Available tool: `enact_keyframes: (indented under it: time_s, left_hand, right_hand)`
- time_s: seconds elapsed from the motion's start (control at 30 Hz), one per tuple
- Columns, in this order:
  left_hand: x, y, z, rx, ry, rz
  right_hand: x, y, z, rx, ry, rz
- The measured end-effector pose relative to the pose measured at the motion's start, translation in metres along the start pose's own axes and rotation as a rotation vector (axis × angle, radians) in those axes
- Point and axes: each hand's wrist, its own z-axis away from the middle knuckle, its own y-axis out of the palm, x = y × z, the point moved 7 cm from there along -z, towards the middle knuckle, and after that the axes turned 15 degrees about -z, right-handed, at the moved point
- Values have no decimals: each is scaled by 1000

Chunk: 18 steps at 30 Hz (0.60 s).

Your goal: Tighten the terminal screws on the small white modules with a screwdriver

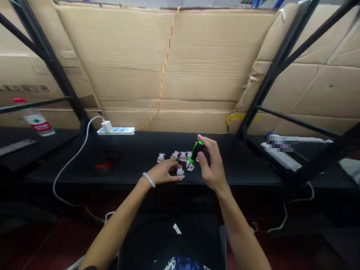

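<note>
Several small white and purple parts (pixel 161 157) lie on the black table near its front middle. My left hand (pixel 165 171), with a beaded bracelet at the wrist, has its thumb and fingers closed around one white and purple part (pixel 180 172) at the table's front. To its right, my right hand (pixel 211 162) holds a black and green screwdriver (pixel 198 149) between thumb and fingers. The screwdriver leans with its lower end down and to the left, over the other parts. Whether its tip touches one cannot be made out.
A white power strip (pixel 119 131) with a plugged-in charger and cable sits at the table's back left. Black metal posts (pixel 261 82) rise on both sides. A bottle (pixel 39 122) stands far left. Cardboard (pixel 202 56) lines the back.
</note>
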Motion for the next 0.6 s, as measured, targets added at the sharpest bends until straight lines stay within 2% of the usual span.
enact_keyframes:
  time_s: [0.07, 0.13, 0.3, 0.5, 0.6]
  left_hand:
    - [-1, 0, 0, 5, 3, -4]
    - [-1, -1, 0, 6, 1, -9]
    - [-2, -1, 0, 6, 4, -14]
    - [-1, 0, 0, 10, 5, -38]
    - [-1, -1, 0, 4, 9, -26]
  right_hand:
    - [2, -5, 0, -88, -27, 61]
    - [2, -6, 1, -124, -33, 78]
    - [0, 4, 0, 38, -28, -51]
    - [5, 1, 1, -88, -78, 76]
    - [1, 7, 1, -19, -46, 14]
